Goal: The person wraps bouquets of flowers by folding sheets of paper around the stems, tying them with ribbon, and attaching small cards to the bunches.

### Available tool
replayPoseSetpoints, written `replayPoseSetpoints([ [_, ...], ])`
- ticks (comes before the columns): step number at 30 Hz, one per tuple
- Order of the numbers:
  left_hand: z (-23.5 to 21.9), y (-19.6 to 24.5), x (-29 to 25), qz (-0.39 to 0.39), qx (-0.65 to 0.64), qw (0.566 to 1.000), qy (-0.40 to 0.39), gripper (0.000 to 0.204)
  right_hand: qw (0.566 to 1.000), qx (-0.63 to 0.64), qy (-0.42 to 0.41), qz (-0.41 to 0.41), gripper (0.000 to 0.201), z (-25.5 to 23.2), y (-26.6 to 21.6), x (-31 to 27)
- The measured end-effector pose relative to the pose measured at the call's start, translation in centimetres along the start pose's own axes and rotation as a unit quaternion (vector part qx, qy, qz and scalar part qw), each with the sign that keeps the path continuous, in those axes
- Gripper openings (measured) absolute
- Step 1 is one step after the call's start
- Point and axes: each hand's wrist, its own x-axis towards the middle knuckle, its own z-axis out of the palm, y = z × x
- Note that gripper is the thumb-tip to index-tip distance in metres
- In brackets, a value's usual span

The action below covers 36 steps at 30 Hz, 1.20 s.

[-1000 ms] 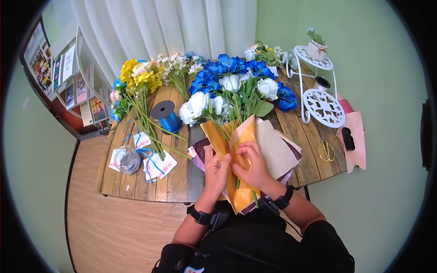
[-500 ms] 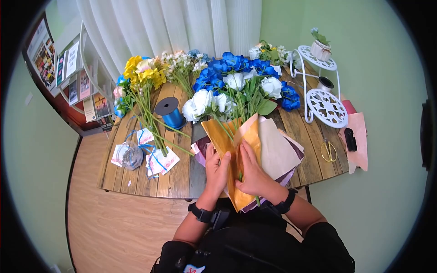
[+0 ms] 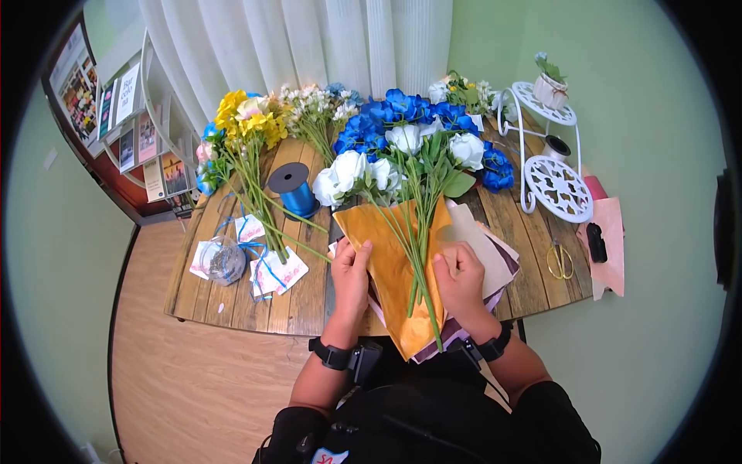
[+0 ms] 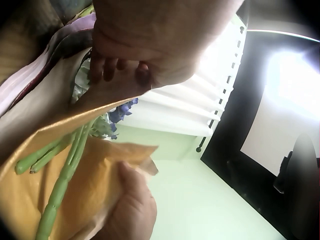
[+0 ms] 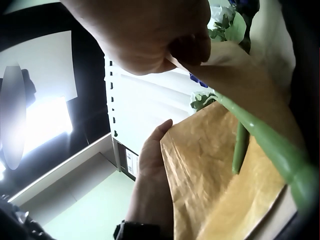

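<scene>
Since the left hand (image 3: 352, 282) and right hand (image 3: 464, 286) pinched only paper (image 3: 389, 290) between their fingers (image 3: 467, 261), uneven pulling could have made the ungripped stems (image 3: 430, 311) slide.

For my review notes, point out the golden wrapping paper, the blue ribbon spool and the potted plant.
Golden wrapping paper (image 3: 393, 288): head view, on its creased inner face.
Blue ribbon spool (image 3: 298, 201): head view, on the wound ribbon.
Potted plant (image 3: 550, 90): head view, on the pot.

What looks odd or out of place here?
Nothing looks spilled. Two oddities: a small pale scrap lies loose near the table's front edge, and the stems on the golden paper end unevenly, one reaching below the rest.
</scene>
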Motion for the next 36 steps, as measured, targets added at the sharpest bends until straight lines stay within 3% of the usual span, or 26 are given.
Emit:
replayPoseSetpoints([
  [4,0.9,1.0,-0.8,0.005,-0.012,1.000,-0.002,0.018,0.996,0.086,0.009,-0.001,0.008,0.9,-0.3,-0.4],
  [6,1.3,1.5,-1.1,0.057,0.055,0.997,-0.015,0.020,0.992,0.066,-0.101,-0.042,0.015,1.4,-0.7,-0.6],
  [7,1.4,1.4,-1.1,0.056,0.055,0.997,-0.016,0.020,0.992,0.067,-0.100,-0.041,0.015,1.8,-0.5,-0.7],
  [9,1.4,1.1,-1.2,0.050,0.043,0.998,-0.020,0.021,0.973,0.016,-0.204,-0.109,0.022,2.5,0.1,-1.0],
  [11,1.6,1.4,-1.2,0.060,0.061,0.996,-0.023,0.021,0.968,0.003,-0.231,-0.103,0.026,2.3,0.0,-1.2],
  [14,1.6,1.2,-1.2,0.070,0.068,0.995,-0.028,0.021,0.961,-0.007,-0.226,-0.160,0.023,2.0,0.7,-1.5],
  [16,1.8,1.3,-1.2,0.072,0.058,0.995,-0.030,0.021,0.988,0.111,-0.100,-0.030,0.018,1.6,0.8,-1.6],
  [17,2.0,1.6,-1.2,0.072,0.051,0.996,-0.032,0.021,0.973,0.217,-0.062,0.049,0.013,1.9,2.5,-1.3],
  [19,1.9,1.3,-1.2,0.072,0.043,0.996,-0.033,0.021,0.938,0.300,-0.039,0.167,0.021,1.5,5.0,-0.2],
  [21,1.4,0.3,-1.1,0.004,-0.044,0.999,-0.022,0.022,0.962,0.250,0.016,0.103,0.021,2.5,9.3,0.6],
  [22,1.5,0.3,-1.2,0.004,-0.044,0.999,-0.023,0.022,0.813,0.540,-0.029,0.214,0.031,2.4,8.8,1.4],
  [23,1.6,0.4,-1.2,0.013,-0.047,0.999,-0.010,0.022,0.780,0.589,-0.109,0.178,0.045,2.6,11.0,2.2],
  [24,1.6,0.5,-1.3,0.023,-0.049,0.999,0.005,0.023,0.781,0.589,-0.109,0.178,0.045,2.8,12.9,1.9],
  [25,1.4,0.3,-1.3,0.023,-0.049,0.999,0.004,0.023,0.810,0.556,-0.103,0.156,0.046,3.0,13.0,2.0],
  [27,0.7,-0.2,-1.3,-0.058,-0.116,0.991,0.037,0.024,0.862,0.486,-0.092,0.112,0.047,3.8,13.0,2.2],
  [31,0.7,0.1,-1.8,-0.051,-0.165,0.983,0.059,0.026,0.940,0.334,-0.068,0.018,0.049,5.8,12.3,2.8],
  [36,2.1,1.4,-2.3,-0.071,-0.179,0.981,0.017,0.027,0.988,0.127,-0.021,-0.090,0.052,8.2,11.3,2.9],
])
